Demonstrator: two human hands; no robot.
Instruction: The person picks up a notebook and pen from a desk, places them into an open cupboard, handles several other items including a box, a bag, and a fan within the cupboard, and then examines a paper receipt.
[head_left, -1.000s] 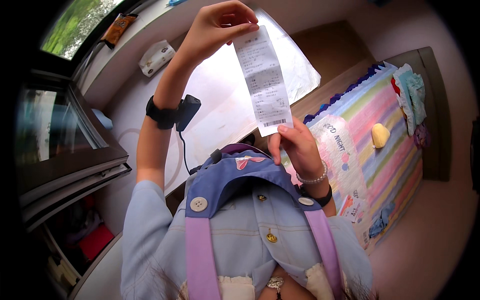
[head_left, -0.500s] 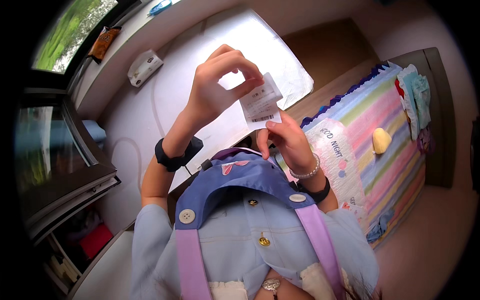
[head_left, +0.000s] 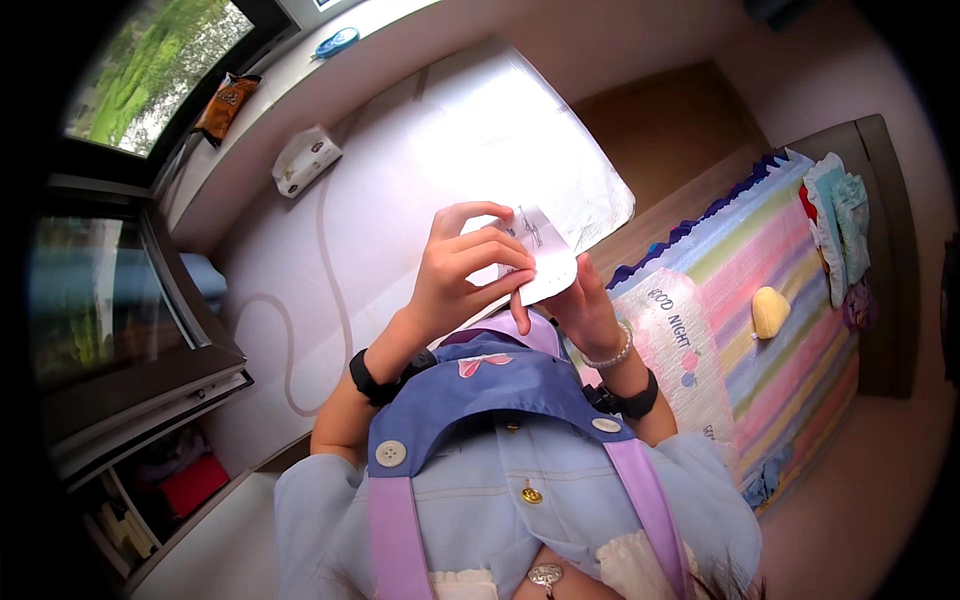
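Above my lap, a small white paper slip [head_left: 549,272] is held between both hands. It is bent, with some dark marks showing near its upper edge. My left hand [head_left: 462,262] grips its left side, the fingers curled over the paper. At the lower right edge, my right hand [head_left: 587,312] pinches the slip, with part of the fingers hidden behind it. A dark band circles each wrist, and the right one also wears a beaded bracelet [head_left: 612,347].
Ahead lies a large white table [head_left: 400,150] with a white tissue pack [head_left: 306,160]. On the windowsill are an orange snack bag [head_left: 226,106] and a blue roll-like object [head_left: 336,42]. To the right, a striped bed [head_left: 740,330] carries a yellow plush [head_left: 770,312] and folded clothes [head_left: 838,225].
The slip's printed, barcoded face has turned out of sight and the paper is now bent. My left hand has come down from its top corner onto its left side.
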